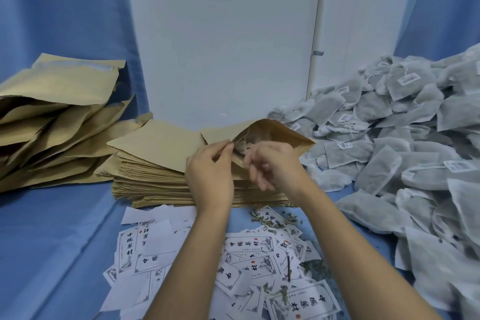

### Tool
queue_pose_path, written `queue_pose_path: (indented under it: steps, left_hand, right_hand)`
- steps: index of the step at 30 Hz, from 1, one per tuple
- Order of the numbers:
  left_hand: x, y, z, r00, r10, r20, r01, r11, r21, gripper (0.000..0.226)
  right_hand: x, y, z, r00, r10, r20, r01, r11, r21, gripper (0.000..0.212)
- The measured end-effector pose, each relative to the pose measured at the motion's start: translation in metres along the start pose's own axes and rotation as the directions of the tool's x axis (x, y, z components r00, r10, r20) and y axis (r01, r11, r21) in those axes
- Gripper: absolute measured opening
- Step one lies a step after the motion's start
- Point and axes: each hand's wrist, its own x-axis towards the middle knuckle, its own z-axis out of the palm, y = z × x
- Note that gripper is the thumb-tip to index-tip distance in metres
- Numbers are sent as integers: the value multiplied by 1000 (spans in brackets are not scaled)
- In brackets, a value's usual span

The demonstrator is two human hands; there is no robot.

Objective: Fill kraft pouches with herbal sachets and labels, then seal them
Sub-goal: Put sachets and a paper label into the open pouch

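An open kraft pouch [278,135] is held up above a stack of flat empty pouches [155,163], its mouth facing me. My left hand [210,174] pinches the left lip of the mouth. My right hand [272,163] grips the near lip on the right. Something pale with dark print shows inside the mouth. White printed labels [246,254] lie scattered on the blue cloth under my forearms. A large heap of grey herbal sachets [402,143] fills the right side.
A loose pile of bulging kraft pouches [52,122] lies at the left. Dried herb crumbs and a twig [288,267] are strewn among the labels. A white wall [220,47] stands behind, with blue curtain on both sides.
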Motion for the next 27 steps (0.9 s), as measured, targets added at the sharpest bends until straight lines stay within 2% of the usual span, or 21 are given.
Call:
queue_pose_path:
  steps: [2,4,6,8,10,12,16,20,24,25,27]
  left_hand:
    - [-1,-3,-4,999,-45,-13,45,998,-37,12]
    - [-2,-8,-7,996,-93,1,93,992,-81,11]
    - [-3,-11,-9,993,-118,21,120,985,-127,12]
    - [-5,-13,-10,991,-127,33,130,980,-151,13]
    - [-5,-14,-11,990,-136,41,141,975,-172,13]
    - [-4,-14,-12,988,-148,50,155,970,-186,13]
    - [-2,-16,-14,986,-155,59,164,966,-200,14]
    - [-1,-18,-15,984,-172,52,180,960,-216,13]
    - [-2,-19,-16,982,-187,40,191,952,-238,14]
    - [-2,-19,-16,981,-188,39,192,953,-234,14]
    - [0,-20,-15,981,-190,33,193,957,-214,13]
  right_hand:
    - [-6,0,-1,954,183,238,-129,966,-224,20]
    - [-10,-1,1,849,408,336,-176,817,-549,16]
    - [-11,1,4,772,568,285,-152,601,-785,16]
    - [-13,5,7,768,609,197,-87,404,-911,27]
    - [-15,8,11,760,638,128,-59,264,-963,44]
    - [-18,9,14,733,676,77,-68,186,-980,57]
    - [-19,6,17,727,685,45,-77,147,-986,63]
    - [-22,5,20,749,663,26,-112,165,-980,55]
    - [-23,-1,15,842,531,94,-101,327,-940,23]
    - [-22,-5,12,874,471,115,-82,378,-922,19]
    - [-21,-13,7,930,346,122,-70,495,-866,25]
